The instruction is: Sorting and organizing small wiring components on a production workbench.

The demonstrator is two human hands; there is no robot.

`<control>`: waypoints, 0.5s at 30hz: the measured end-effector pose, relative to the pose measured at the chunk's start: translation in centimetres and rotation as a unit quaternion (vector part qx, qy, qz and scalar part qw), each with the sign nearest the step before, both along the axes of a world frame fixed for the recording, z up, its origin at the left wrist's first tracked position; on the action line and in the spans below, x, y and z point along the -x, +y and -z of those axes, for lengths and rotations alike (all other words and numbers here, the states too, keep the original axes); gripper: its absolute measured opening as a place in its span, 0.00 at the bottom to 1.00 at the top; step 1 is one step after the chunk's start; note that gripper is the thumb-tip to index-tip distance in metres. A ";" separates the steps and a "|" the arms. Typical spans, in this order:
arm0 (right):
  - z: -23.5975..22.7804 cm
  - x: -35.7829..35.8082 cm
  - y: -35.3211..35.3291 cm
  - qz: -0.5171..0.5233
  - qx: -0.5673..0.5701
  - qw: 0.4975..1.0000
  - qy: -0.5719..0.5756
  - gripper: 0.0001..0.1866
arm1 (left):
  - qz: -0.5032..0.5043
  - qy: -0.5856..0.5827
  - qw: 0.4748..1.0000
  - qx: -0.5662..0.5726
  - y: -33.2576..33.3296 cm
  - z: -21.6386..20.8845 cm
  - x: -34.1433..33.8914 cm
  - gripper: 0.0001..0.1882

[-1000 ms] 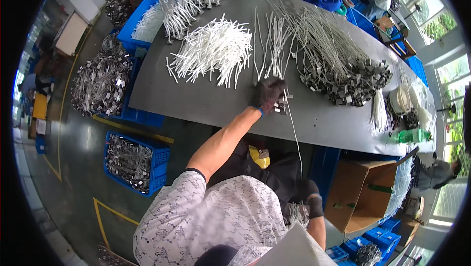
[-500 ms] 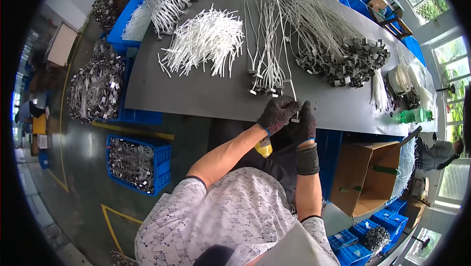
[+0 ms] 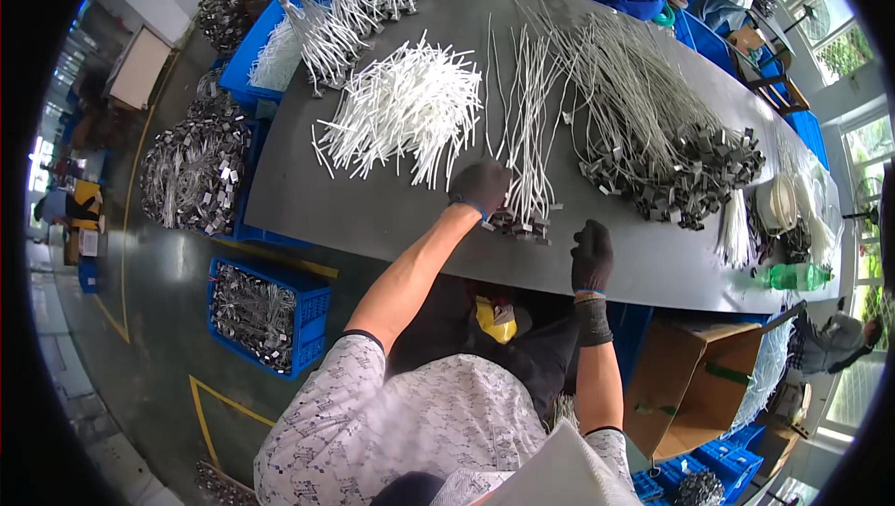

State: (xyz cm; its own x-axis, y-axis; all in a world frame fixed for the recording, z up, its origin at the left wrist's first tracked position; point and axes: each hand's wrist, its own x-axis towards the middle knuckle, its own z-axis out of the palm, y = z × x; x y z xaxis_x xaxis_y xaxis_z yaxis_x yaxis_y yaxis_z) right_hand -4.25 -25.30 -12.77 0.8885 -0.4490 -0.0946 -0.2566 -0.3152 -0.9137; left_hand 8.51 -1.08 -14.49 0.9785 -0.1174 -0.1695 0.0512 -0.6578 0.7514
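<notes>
My left hand (image 3: 480, 186), in a dark glove, reaches over the grey table between a heap of short white tubes (image 3: 410, 110) and a small bunch of thin grey-white cables (image 3: 530, 124). The back of the hand hides its fingertips and anything in them. Dark connectors (image 3: 522, 226) on the bunch's near ends lie just right of that hand. Close to the table's front edge is my right hand (image 3: 592, 257), gloved, its fingers curled in. Nothing sticks out of it, and its palm side is hidden. A larger pile of cables with dark connectors (image 3: 676, 175) spreads farther right.
Bundles of tube-ended cables (image 3: 331, 49) lie at the table's far left by a blue crate (image 3: 244, 68). A green bottle (image 3: 797, 277) lies at the right end. Below the edge stand a cardboard box (image 3: 685, 375) and a blue crate of cables (image 3: 312, 319).
My hands have parted: the left moved up and left toward the white tubes, the right slightly down and right. The long cable they held is out of them. The view has shifted.
</notes>
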 end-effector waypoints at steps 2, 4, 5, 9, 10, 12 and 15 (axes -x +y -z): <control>1.0 -3.2 -0.4 -0.060 0.183 0.980 -0.048 0.17 | -0.107 -0.075 0.990 -0.058 -0.4 2.4 -1.2 0.20; 0.4 -7.0 1.5 -0.100 0.239 0.963 -0.078 0.17 | -0.139 -0.087 0.985 -0.052 0.4 5.3 -1.7 0.24; 0.3 -8.8 1.5 -0.119 0.304 0.940 -0.097 0.18 | -0.127 -0.044 0.990 -0.041 -0.8 5.1 -1.7 0.28; 3.9 -15.4 1.9 -0.157 0.172 0.972 0.012 0.29 | -0.118 0.002 0.992 -0.036 -3.9 6.0 -2.5 0.30; 4.2 -16.7 2.5 -0.158 0.155 0.975 0.027 0.33 | -0.126 -0.002 0.991 -0.037 -4.2 6.0 -2.9 0.30; 4.3 -17.3 2.9 -0.166 0.183 0.967 0.057 0.33 | -0.056 0.073 0.996 -0.006 -4.9 5.9 -3.8 0.23; 3.9 -17.8 3.6 -0.192 0.230 0.950 0.087 0.32 | 0.048 0.133 0.989 -0.036 -6.1 5.8 -4.5 0.19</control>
State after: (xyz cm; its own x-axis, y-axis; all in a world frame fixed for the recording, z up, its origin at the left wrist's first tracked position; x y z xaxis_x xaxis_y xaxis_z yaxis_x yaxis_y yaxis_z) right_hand 13.56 -21.69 -16.63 0.9841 -0.1235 -0.1278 -0.1762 -0.7718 -0.6110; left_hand 13.01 -7.22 -20.28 0.8832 -0.1860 -0.4305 0.1751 -0.7208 0.6707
